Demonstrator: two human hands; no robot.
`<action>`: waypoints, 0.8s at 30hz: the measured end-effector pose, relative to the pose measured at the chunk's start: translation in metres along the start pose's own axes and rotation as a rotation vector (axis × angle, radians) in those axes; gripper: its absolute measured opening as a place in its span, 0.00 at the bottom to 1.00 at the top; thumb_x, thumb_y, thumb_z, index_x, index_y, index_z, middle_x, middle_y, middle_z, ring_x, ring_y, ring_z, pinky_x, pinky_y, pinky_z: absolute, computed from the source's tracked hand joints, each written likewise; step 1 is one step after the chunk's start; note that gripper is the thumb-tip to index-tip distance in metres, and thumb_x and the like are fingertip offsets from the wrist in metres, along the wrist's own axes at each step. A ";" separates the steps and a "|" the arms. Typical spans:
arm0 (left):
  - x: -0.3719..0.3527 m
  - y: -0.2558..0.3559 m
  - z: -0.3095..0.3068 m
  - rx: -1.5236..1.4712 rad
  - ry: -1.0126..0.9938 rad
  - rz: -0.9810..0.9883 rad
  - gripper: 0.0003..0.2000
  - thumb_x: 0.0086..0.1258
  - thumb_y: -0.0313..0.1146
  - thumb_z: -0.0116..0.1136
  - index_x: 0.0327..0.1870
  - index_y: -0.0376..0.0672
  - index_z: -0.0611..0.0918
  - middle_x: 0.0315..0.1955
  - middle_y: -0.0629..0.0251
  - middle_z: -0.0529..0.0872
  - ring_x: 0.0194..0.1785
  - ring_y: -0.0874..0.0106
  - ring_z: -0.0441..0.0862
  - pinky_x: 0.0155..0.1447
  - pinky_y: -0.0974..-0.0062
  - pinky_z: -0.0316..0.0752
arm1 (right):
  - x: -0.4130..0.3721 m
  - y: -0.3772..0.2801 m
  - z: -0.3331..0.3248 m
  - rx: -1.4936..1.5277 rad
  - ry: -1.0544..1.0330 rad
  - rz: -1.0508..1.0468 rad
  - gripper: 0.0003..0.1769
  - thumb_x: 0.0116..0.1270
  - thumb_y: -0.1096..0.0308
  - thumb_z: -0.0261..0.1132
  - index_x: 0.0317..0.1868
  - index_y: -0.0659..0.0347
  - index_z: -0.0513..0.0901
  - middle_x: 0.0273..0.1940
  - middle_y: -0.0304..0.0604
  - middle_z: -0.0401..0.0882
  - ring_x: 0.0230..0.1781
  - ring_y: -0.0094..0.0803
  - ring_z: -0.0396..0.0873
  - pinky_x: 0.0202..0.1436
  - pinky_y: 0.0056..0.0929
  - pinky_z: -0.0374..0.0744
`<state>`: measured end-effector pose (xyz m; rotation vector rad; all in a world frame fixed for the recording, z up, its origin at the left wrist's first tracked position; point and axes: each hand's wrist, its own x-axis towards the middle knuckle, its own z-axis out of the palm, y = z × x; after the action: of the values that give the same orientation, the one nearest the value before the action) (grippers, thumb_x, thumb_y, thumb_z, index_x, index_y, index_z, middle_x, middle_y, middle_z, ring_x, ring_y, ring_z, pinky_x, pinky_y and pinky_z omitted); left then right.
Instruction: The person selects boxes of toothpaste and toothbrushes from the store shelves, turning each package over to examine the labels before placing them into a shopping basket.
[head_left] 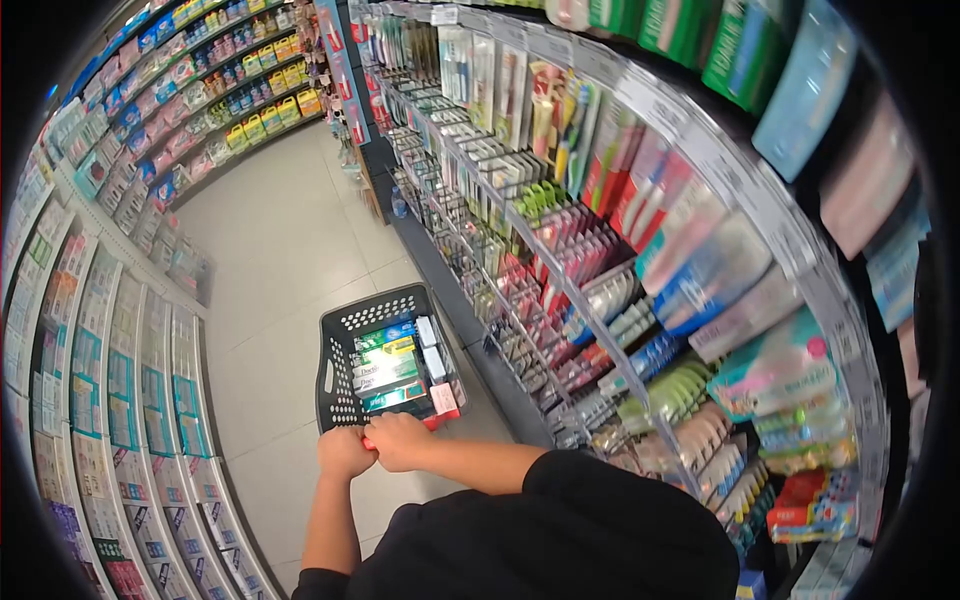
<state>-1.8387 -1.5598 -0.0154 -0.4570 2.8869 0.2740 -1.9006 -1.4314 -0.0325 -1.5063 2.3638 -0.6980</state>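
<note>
A dark perforated shopping basket [341,372] stands in front of me, low in the aisle, with several boxed items inside, green, white and blue. Its red handle [432,422] runs across the near side. My left hand [346,452] is closed round the handle at its left part. Just to the right, my right hand [398,441] is closed on the same handle, and the two hands nearly touch. A small pink box [443,398] lies at the basket's near right corner.
Racks of toothbrushes [575,120] and other hanging packs line the right side. Shelves of boxes [125,400] run along the left. Bottles and yellow packs [270,118] fill the far shelves. Light floor tiles [270,250] stretch between them.
</note>
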 end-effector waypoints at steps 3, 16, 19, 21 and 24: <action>0.036 -0.002 -0.017 -0.005 -0.023 0.011 0.11 0.45 0.44 0.59 0.27 0.53 0.85 0.25 0.61 0.84 0.32 0.60 0.82 0.38 0.65 0.77 | 0.031 0.026 -0.007 -0.030 0.084 -0.035 0.12 0.47 0.69 0.61 0.35 0.61 0.77 0.36 0.46 0.76 0.40 0.41 0.76 0.40 0.39 0.75; 0.210 -0.030 -0.047 -0.096 -0.014 0.186 0.14 0.54 0.46 0.57 0.30 0.45 0.84 0.26 0.56 0.84 0.31 0.59 0.83 0.37 0.63 0.78 | 0.174 0.131 -0.075 -0.147 -0.027 -0.020 0.13 0.47 0.60 0.64 0.33 0.54 0.79 0.33 0.43 0.79 0.38 0.41 0.78 0.42 0.40 0.76; 0.251 -0.044 -0.056 -0.185 0.004 0.267 0.12 0.56 0.43 0.56 0.29 0.44 0.83 0.26 0.56 0.84 0.31 0.59 0.83 0.37 0.62 0.77 | 0.212 0.147 -0.096 -0.148 -0.056 0.013 0.13 0.46 0.57 0.66 0.31 0.52 0.80 0.33 0.42 0.79 0.39 0.41 0.78 0.41 0.40 0.76; 0.282 -0.053 -0.065 -0.199 0.013 0.298 0.11 0.57 0.42 0.55 0.30 0.44 0.83 0.25 0.55 0.84 0.31 0.58 0.83 0.36 0.62 0.77 | 0.241 0.161 -0.101 -0.197 -0.004 0.035 0.13 0.44 0.56 0.66 0.28 0.52 0.79 0.30 0.41 0.79 0.37 0.41 0.78 0.39 0.40 0.76; 0.314 -0.064 -0.069 -0.207 0.008 0.272 0.10 0.57 0.40 0.54 0.30 0.44 0.82 0.25 0.55 0.84 0.31 0.58 0.83 0.36 0.61 0.77 | 0.275 0.175 -0.106 -0.211 -0.001 0.075 0.12 0.42 0.55 0.67 0.25 0.52 0.79 0.28 0.40 0.79 0.35 0.41 0.78 0.38 0.40 0.76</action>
<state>-2.1222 -1.7230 -0.0304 -0.0936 2.9378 0.6194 -2.2038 -1.5900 -0.0216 -1.4860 2.5455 -0.4419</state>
